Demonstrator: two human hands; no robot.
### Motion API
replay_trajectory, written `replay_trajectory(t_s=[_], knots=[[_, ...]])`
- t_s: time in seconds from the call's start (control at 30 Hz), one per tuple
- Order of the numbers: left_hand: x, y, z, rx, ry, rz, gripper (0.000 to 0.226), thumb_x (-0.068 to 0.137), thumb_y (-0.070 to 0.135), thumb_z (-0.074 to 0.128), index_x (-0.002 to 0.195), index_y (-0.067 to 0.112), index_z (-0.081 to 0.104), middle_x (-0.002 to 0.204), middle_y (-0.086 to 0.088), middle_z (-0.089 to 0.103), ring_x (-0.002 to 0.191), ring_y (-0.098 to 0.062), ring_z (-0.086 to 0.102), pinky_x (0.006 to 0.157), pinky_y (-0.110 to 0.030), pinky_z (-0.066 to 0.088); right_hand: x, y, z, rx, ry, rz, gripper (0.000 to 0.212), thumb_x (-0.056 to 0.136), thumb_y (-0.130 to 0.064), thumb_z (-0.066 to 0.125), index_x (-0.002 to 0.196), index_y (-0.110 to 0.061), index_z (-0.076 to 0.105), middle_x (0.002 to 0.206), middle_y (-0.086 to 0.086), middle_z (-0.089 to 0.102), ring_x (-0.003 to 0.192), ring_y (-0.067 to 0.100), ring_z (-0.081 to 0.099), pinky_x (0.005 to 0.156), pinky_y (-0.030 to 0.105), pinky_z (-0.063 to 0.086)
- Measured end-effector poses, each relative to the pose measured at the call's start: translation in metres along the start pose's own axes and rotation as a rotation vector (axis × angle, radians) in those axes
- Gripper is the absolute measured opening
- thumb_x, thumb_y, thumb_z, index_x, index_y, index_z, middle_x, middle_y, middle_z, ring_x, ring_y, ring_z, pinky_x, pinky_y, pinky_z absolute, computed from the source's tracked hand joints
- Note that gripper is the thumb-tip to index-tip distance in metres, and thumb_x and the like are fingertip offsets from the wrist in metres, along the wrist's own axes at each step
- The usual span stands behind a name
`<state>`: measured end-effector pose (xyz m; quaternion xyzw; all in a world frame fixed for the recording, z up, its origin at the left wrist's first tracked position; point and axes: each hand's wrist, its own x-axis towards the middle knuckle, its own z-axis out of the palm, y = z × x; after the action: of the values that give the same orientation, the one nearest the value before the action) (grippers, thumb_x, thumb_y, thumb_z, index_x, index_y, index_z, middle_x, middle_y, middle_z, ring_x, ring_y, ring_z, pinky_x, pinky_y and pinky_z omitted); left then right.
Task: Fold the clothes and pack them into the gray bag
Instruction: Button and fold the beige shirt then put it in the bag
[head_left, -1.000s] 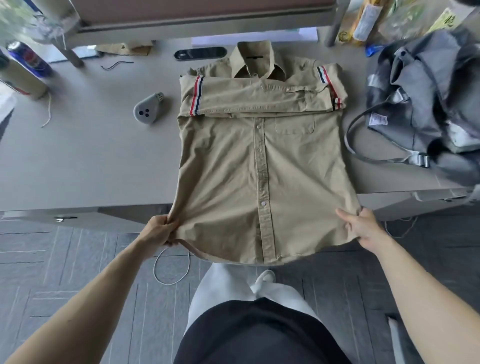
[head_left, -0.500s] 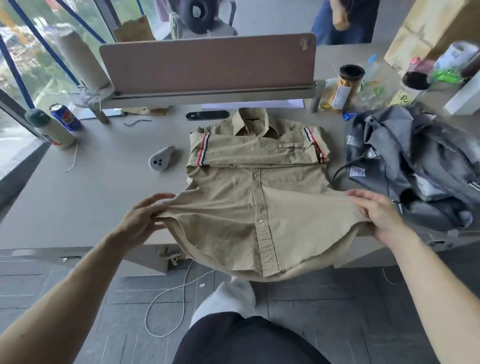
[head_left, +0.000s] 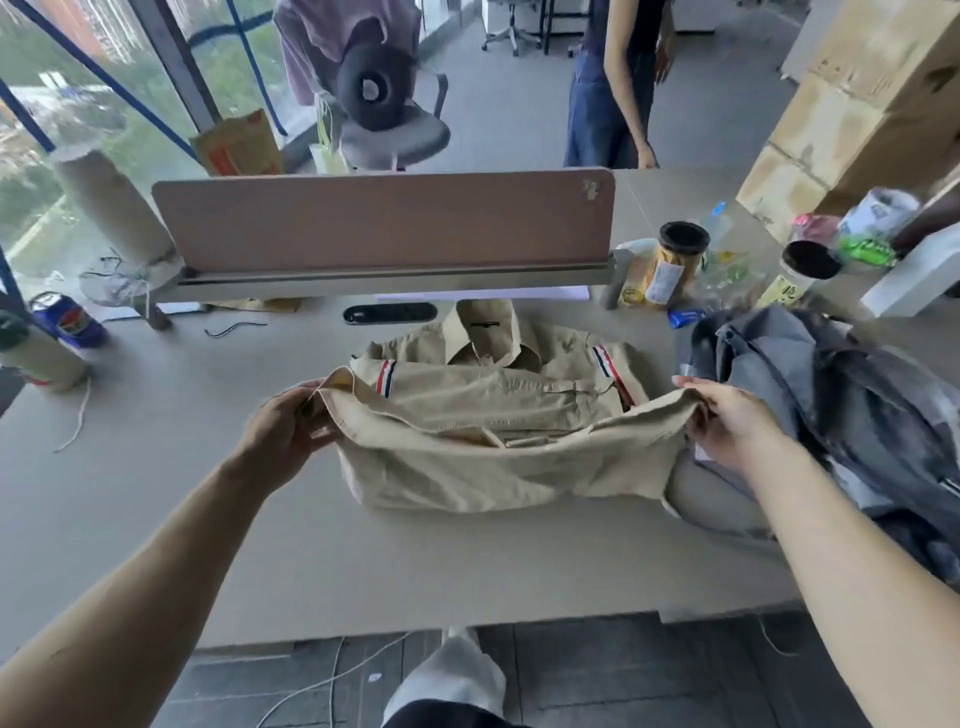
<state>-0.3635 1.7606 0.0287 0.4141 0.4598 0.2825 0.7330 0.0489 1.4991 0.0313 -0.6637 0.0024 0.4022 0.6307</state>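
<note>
A tan button-up shirt (head_left: 483, 467) lies on the desk (head_left: 363, 561) with its collar pointing away and both striped sleeves folded across the chest. Its bottom hem is lifted and doubled up over the lower half. My left hand (head_left: 291, 426) pinches the hem's left corner. At the right corner, my right hand (head_left: 727, 421) grips the hem. The gray bag (head_left: 852, 410) lies crumpled on the desk just right of the shirt, partly behind my right arm.
A brown divider panel (head_left: 384, 223) stands behind the shirt. Cups, a jar (head_left: 670, 265) and wrappers crowd the back right. Cans (head_left: 67, 322) stand at the far left. A black flat object (head_left: 389, 313) lies by the collar. A person stands beyond the desk.
Both hands lifted the shirt's hem from the desk's front edge and carried it away from me, toward the collar, doubling the lower half over. The camera tilted upward.
</note>
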Motion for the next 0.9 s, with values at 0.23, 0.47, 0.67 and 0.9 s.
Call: replay_trajectory(t_s=[0.23,0.47,0.67,0.9], knots=[[0.128,0.006,0.008,0.099,0.188,-0.120,0.024,0.092,0.002,0.043,0.070,0.006,0.051,0.066,-0.009,0.039,0.045,-0.015,0.051,0.043,-0.022,0.048,0.091,-0.019,0.044,0.020,0.121,0.139,0.019,0.101,-0.011,0.046,0.092,-0.005,0.061,0.062,0.006,0.072,0.054,0.014,0.070,0.056,0.028,0.061],[0.217,-0.012,0.014,0.159,0.185,-0.233,0.032,0.095,0.039,0.063,0.097,0.007,0.065,0.088,-0.012,0.071,0.065,-0.018,0.059,0.051,-0.024,0.053,0.173,0.002,0.073,-0.208,0.037,0.186,0.020,0.097,-0.039,0.055,0.103,-0.022,0.062,0.102,0.004,0.071,0.085,0.025,0.067,0.069,0.034,0.051],[0.249,-0.034,0.013,0.498,0.339,-0.163,0.021,0.093,0.030,0.071,0.094,0.008,0.069,0.072,-0.010,0.072,0.047,-0.011,0.067,0.042,-0.020,0.052,0.226,0.030,0.067,-0.490,0.159,0.072,0.015,0.099,-0.021,0.058,0.090,-0.010,0.060,0.070,0.007,0.070,0.042,0.005,0.062,0.038,0.017,0.045],[0.275,-0.040,0.012,0.485,0.526,-0.121,0.017,0.097,0.030,0.062,0.092,0.014,0.065,0.062,-0.007,0.066,0.040,-0.012,0.063,0.039,-0.024,0.053,0.267,0.029,0.062,-0.525,0.256,0.039,0.029,0.098,-0.034,0.058,0.081,-0.011,0.062,0.059,0.002,0.065,0.037,0.005,0.056,0.036,0.016,0.041]])
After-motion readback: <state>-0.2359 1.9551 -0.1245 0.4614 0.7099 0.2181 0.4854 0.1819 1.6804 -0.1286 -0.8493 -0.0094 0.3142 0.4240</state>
